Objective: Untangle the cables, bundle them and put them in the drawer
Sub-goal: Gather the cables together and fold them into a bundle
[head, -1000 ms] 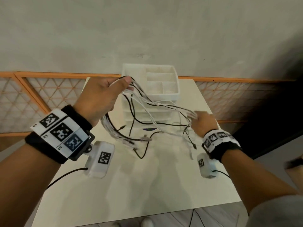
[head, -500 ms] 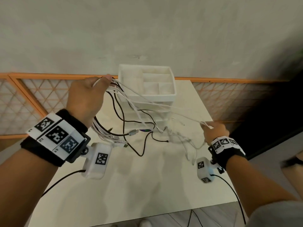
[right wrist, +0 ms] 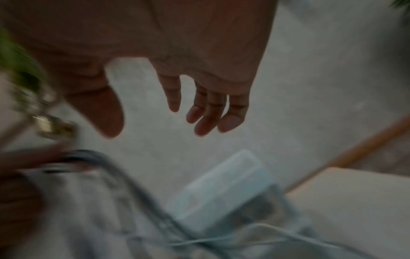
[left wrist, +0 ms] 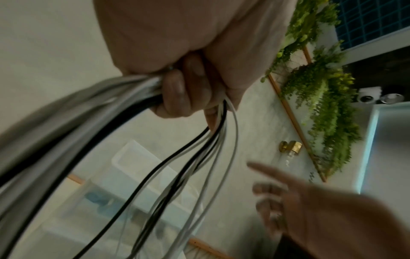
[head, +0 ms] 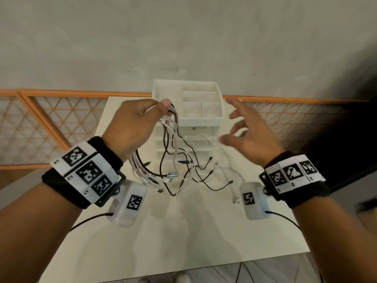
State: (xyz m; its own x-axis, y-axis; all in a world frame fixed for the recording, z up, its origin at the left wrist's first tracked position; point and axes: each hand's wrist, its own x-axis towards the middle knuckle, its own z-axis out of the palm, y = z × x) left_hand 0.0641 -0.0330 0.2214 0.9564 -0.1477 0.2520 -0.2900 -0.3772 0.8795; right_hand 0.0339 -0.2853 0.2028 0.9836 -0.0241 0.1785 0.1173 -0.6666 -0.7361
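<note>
My left hand (head: 130,127) clenches the tangled bunch of thin white and black cables (head: 175,158) above the pale tabletop (head: 183,237), before the white plastic drawer organiser (head: 204,119), while my right hand (head: 248,135) hovers released, fingers blurred.

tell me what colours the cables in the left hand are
White and black cables, clearest in the left wrist view.
</note>
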